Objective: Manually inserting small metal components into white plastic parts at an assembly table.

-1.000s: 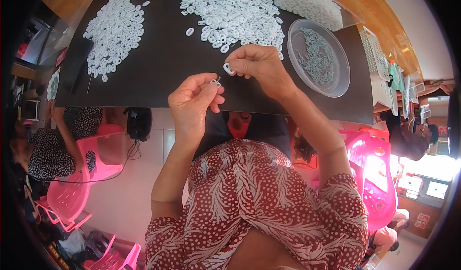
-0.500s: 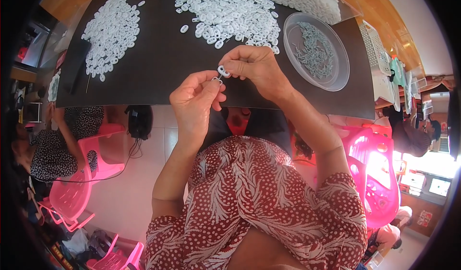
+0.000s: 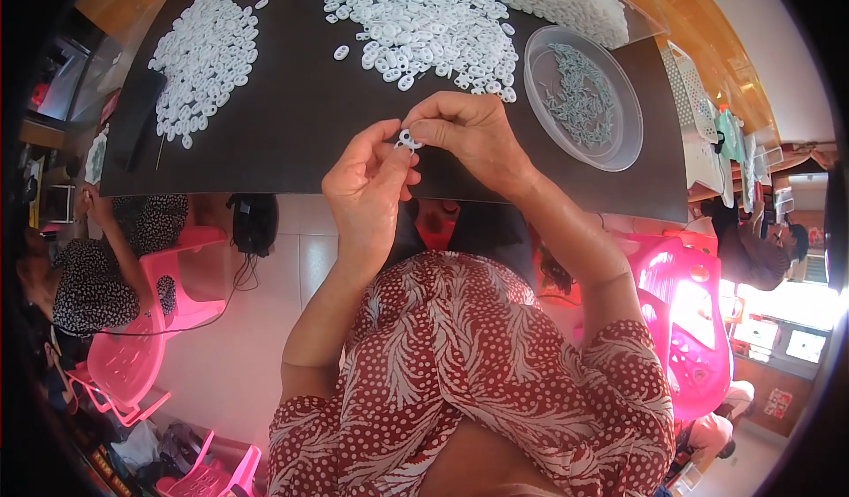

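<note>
Over the table's near edge, my left hand and my right hand meet, fingertips almost touching. Thumb and forefinger of each are pinched on small white oval plastic pieces with two holes, brought together between them. Fingers partly cover the pieces, and I cannot tell whether a screw joins them. Beyond my hands spreads a heap of the same white pieces. To the right stands a round clear tray with many small grey screws inside.
Another pile of white pieces lies at the left, beside a dark long object. Clear boxes full of white pieces stand at the back. Pink chairs are on the floor; a person sits at the left.
The two white pieces have come together; the screw shaft visible between them earlier is now hidden. My right hand has lowered slightly toward my left.
</note>
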Motion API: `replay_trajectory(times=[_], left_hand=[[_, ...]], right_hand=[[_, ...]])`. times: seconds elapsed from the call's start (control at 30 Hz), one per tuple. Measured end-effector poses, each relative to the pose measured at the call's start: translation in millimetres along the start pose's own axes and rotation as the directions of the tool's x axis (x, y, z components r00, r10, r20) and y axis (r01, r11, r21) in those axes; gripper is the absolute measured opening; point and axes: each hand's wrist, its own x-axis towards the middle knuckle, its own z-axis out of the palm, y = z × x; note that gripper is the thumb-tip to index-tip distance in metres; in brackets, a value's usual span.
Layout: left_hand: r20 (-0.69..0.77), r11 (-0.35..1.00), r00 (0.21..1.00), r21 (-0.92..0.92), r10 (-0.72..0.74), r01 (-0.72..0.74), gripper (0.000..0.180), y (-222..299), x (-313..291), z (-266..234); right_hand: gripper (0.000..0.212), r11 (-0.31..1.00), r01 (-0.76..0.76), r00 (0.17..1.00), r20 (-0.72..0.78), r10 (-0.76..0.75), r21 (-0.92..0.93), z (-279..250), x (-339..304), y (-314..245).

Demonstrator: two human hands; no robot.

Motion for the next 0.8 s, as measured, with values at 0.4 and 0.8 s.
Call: replay_trajectory(times=[0.4, 0.8], left_hand=[[0.022, 0.997, 1.000, -0.070, 0.012, -0.010, 0.027, -7.6, 0.5, 6.1], [-0.002, 0.976, 0.999, -0.213, 0.036, -0.035, 0.020, -10.0, 4.6, 12.1]], right_hand=[[0.010, 0.997, -0.012, 1.000, -0.017, 0.011, -0.078, -1.9, -7.7, -5.1], [0.023, 0.961, 0.116, 0.984, -0.100, -0.145, -0.251, 3.4, -27.9, -9.5]])
